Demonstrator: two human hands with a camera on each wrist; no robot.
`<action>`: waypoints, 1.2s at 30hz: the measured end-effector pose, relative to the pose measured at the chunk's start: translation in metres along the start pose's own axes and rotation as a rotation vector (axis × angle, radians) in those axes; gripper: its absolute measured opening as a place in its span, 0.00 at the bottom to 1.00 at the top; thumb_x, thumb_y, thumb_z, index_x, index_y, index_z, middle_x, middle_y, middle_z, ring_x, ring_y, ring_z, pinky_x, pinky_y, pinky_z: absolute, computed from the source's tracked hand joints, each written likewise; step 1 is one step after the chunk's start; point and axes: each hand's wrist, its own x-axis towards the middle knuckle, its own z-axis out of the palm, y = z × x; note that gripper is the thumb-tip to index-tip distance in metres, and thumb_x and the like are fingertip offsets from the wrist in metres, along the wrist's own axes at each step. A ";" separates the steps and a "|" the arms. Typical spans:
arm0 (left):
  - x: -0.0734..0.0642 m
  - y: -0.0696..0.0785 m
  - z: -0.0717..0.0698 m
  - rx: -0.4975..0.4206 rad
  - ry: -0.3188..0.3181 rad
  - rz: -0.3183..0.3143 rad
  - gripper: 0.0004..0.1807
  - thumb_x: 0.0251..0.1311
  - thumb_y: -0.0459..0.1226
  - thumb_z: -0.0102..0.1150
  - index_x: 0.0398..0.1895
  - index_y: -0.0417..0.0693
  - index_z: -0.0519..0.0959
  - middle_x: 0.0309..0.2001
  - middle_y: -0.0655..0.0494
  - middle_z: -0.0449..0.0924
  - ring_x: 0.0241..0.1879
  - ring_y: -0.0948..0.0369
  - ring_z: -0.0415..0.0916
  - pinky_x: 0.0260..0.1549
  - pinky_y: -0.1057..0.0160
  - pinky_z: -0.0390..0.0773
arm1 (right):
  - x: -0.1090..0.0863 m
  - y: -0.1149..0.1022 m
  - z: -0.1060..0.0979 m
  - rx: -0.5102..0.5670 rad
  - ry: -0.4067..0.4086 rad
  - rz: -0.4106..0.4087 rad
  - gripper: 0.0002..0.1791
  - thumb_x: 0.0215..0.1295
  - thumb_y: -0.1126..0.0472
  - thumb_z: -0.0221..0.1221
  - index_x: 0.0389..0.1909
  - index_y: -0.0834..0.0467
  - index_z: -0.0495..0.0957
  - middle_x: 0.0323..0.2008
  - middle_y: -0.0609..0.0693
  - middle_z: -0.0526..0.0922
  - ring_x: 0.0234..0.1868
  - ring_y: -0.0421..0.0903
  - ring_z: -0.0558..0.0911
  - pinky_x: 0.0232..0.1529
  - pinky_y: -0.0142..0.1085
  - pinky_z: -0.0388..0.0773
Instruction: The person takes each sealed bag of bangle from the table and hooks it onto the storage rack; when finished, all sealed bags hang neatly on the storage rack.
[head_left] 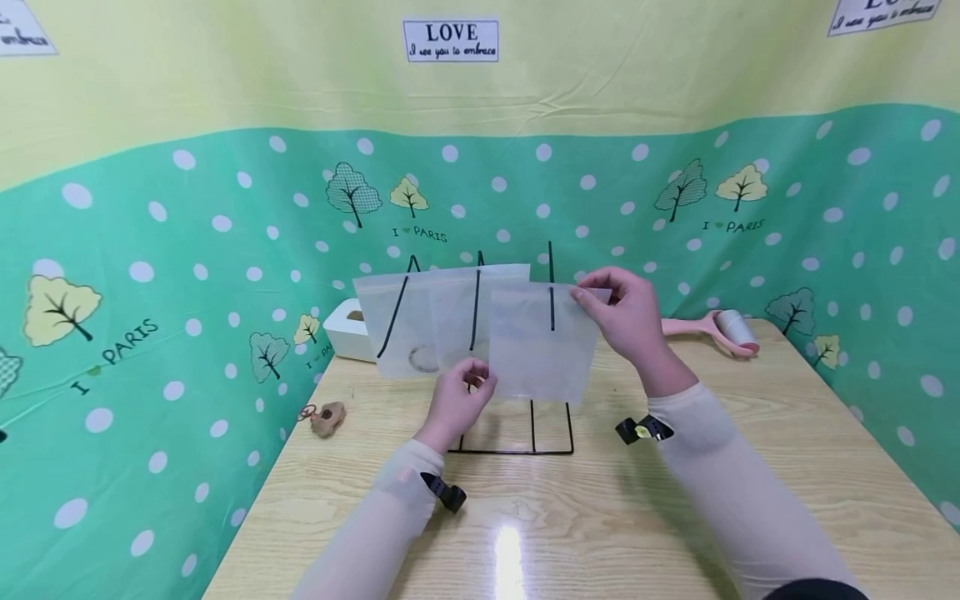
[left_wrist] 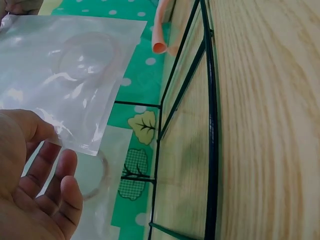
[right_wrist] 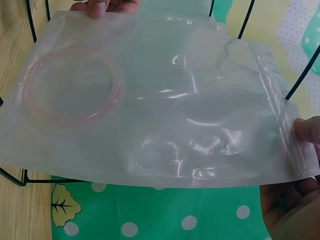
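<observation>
A black wire rack (head_left: 517,452) stands on the table, with three frosted clear zip bags on its prongs. My right hand (head_left: 621,312) pinches the top right corner of the nearest bag (head_left: 536,354), whose upper edge a prong crosses. At that bag's lower left corner, the thumb and a finger of my left hand (head_left: 459,402) pinch the edge. A pale pink ring (right_wrist: 118,82) shows through its plastic in the right wrist view. To the left hang the middle bag (head_left: 453,312) and the far left bag (head_left: 386,304), partly overlapping.
At the back left is a white box (head_left: 347,336), partly behind the bags. A small brown piece with a red cord (head_left: 327,418) lies near the left edge. A pink-handled lint roller (head_left: 723,332) lies at the back right. Green dotted cloth (head_left: 225,275) surrounds the table.
</observation>
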 end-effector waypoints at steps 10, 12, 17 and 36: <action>0.011 0.000 0.003 -0.012 0.015 -0.033 0.03 0.71 0.40 0.67 0.40 0.53 0.85 0.39 0.60 0.84 0.37 0.60 0.80 0.34 0.58 0.81 | 0.019 0.018 -0.001 -0.049 -0.018 0.053 0.12 0.70 0.52 0.69 0.42 0.57 0.87 0.40 0.50 0.83 0.32 0.51 0.77 0.29 0.35 0.75; 0.013 -0.001 0.004 -0.014 0.021 -0.039 0.03 0.71 0.41 0.67 0.40 0.53 0.85 0.39 0.61 0.84 0.37 0.60 0.80 0.34 0.58 0.81 | 0.022 0.018 -0.001 -0.054 -0.023 0.074 0.13 0.70 0.51 0.69 0.42 0.57 0.87 0.40 0.51 0.82 0.36 0.52 0.77 0.31 0.36 0.76; 0.018 -0.001 0.006 0.015 0.036 -0.059 0.04 0.71 0.42 0.67 0.41 0.54 0.85 0.40 0.62 0.84 0.39 0.61 0.80 0.36 0.57 0.82 | 0.029 0.020 -0.001 -0.075 -0.033 0.088 0.14 0.71 0.49 0.68 0.42 0.56 0.86 0.42 0.51 0.80 0.41 0.51 0.76 0.34 0.40 0.76; 0.035 0.007 0.014 0.087 0.066 -0.097 0.03 0.70 0.40 0.68 0.41 0.52 0.86 0.39 0.61 0.85 0.37 0.61 0.81 0.39 0.58 0.83 | 0.051 0.030 0.003 -0.070 -0.014 0.094 0.14 0.70 0.48 0.69 0.42 0.56 0.87 0.40 0.50 0.82 0.37 0.50 0.74 0.33 0.40 0.72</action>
